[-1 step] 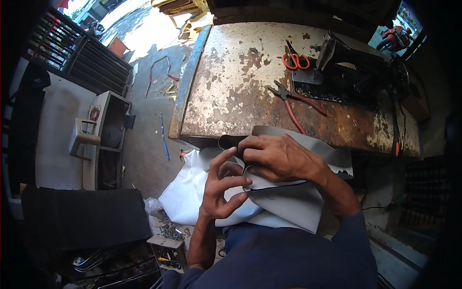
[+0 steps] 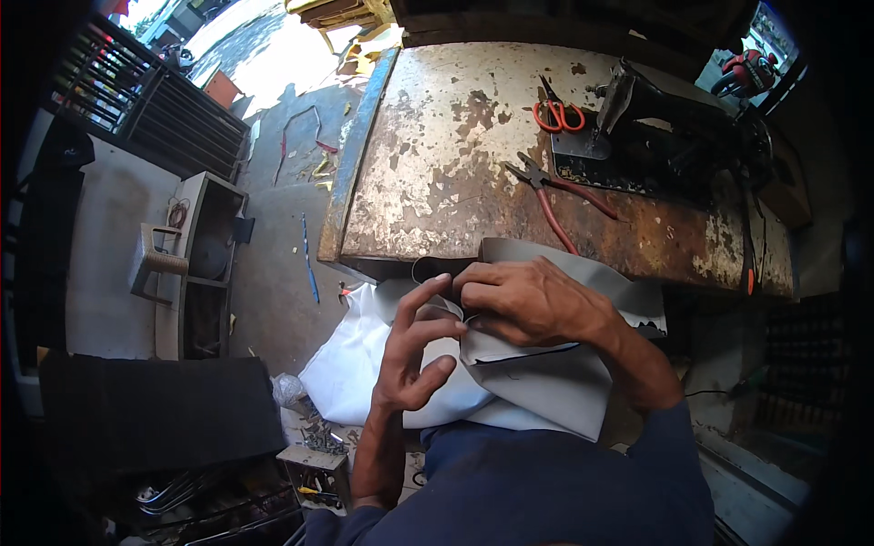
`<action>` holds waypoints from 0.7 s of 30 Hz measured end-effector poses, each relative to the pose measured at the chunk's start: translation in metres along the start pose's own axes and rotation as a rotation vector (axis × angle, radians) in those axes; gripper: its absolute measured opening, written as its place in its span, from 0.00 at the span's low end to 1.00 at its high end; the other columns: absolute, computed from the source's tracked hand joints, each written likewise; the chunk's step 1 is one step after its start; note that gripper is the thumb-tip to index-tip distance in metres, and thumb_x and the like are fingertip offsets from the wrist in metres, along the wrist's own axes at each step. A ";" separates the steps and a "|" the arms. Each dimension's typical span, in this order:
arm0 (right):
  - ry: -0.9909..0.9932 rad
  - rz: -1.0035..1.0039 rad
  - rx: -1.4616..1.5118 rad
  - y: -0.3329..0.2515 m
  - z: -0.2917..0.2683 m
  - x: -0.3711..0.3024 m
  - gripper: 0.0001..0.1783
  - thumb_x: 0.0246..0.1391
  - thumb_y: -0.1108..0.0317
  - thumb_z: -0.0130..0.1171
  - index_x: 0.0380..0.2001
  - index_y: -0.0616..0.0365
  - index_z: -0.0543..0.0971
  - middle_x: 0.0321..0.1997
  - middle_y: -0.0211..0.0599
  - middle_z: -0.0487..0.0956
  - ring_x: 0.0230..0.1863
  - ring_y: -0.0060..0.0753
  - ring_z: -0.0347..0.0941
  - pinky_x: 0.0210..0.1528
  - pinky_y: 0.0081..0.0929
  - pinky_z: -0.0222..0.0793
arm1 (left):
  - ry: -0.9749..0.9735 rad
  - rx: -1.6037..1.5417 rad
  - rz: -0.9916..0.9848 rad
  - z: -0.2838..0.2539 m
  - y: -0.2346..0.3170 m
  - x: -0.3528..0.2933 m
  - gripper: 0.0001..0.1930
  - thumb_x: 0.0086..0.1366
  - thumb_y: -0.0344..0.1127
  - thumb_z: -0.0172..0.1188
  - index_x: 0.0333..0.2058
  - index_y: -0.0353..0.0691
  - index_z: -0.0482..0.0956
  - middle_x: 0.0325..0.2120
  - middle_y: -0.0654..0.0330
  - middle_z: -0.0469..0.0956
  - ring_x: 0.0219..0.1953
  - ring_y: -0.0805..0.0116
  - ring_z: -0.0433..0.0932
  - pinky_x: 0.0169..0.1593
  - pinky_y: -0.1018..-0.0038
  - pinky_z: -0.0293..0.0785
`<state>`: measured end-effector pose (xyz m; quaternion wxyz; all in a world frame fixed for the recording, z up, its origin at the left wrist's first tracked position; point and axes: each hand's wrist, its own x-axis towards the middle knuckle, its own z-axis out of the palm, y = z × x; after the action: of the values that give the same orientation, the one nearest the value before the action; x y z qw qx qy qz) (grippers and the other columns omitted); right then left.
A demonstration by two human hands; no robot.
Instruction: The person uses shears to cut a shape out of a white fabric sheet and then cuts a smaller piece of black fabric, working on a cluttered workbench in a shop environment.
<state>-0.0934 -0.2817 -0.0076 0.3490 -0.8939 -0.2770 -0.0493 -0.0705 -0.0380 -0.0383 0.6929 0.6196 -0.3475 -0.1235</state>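
A sheet of grey material (image 2: 560,391), perhaps vinyl or cloth, lies across my lap with a dark-lined edge. My right hand (image 2: 542,300) is closed on a folded edge of it just off the table's front side. To its left, my left hand (image 2: 410,350) is open, thumb and fingers apart. The left fingertips are beside the fold; whether they touch it I cannot tell. White material (image 2: 346,364) spreads below and left of my hands. What lies under the right fingertips is hidden.
A worn table (image 2: 410,173) holds red-handled pliers (image 2: 551,200), orange-handled scissors (image 2: 557,114) and a black sewing machine (image 2: 674,123). At the left stand a low cabinet (image 2: 187,318) and a black panel (image 2: 159,414). A small box (image 2: 314,473) with tools stands beside my left forearm.
My left hand has drawn slightly left and its thumb has come away from the grey material. My right hand stays nearly in place on the fold.
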 end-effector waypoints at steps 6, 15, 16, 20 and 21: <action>0.092 -0.007 -0.096 -0.024 -0.023 -0.018 0.08 0.58 0.67 0.67 0.38 0.55 0.80 0.35 0.37 0.77 0.35 0.46 0.81 0.35 0.42 0.76 | -0.191 0.656 0.071 -0.026 0.008 0.034 0.11 0.58 0.22 0.70 0.41 0.39 0.86 0.35 0.57 0.84 0.37 0.58 0.85 0.41 0.66 0.81; 0.417 0.010 -0.084 -0.027 -0.016 -0.046 0.17 0.51 0.69 0.75 0.45 0.54 0.85 0.39 0.35 0.81 0.37 0.39 0.83 0.36 0.33 0.79 | 0.014 0.629 0.224 -0.003 0.013 0.032 0.14 0.56 0.20 0.72 0.41 0.41 0.88 0.35 0.57 0.81 0.36 0.61 0.83 0.38 0.69 0.80; 0.426 -0.003 -0.058 -0.027 -0.013 -0.046 0.19 0.51 0.68 0.76 0.47 0.53 0.85 0.41 0.35 0.81 0.38 0.40 0.84 0.37 0.33 0.80 | 0.032 0.624 0.241 -0.001 0.009 0.031 0.15 0.55 0.20 0.74 0.42 0.40 0.89 0.35 0.58 0.78 0.36 0.62 0.81 0.38 0.69 0.79; 0.593 0.145 -0.067 -0.040 -0.008 -0.045 0.25 0.53 0.65 0.77 0.53 0.57 0.83 0.40 0.38 0.82 0.39 0.39 0.83 0.41 0.32 0.82 | 0.050 0.597 0.110 0.008 0.010 0.029 0.12 0.58 0.22 0.73 0.42 0.38 0.88 0.34 0.59 0.73 0.33 0.66 0.78 0.37 0.70 0.76; 0.599 0.159 -0.075 -0.043 -0.009 -0.045 0.26 0.54 0.63 0.77 0.55 0.58 0.82 0.41 0.39 0.83 0.39 0.39 0.84 0.42 0.32 0.82 | 0.046 0.562 0.072 0.009 0.009 0.028 0.11 0.59 0.23 0.73 0.41 0.37 0.87 0.34 0.58 0.74 0.33 0.66 0.78 0.37 0.70 0.76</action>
<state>-0.1533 -0.2825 0.0118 0.3844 -0.8709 -0.0892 -0.2931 -0.0577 -0.0598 -0.0201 0.5056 0.7772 -0.3742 0.0163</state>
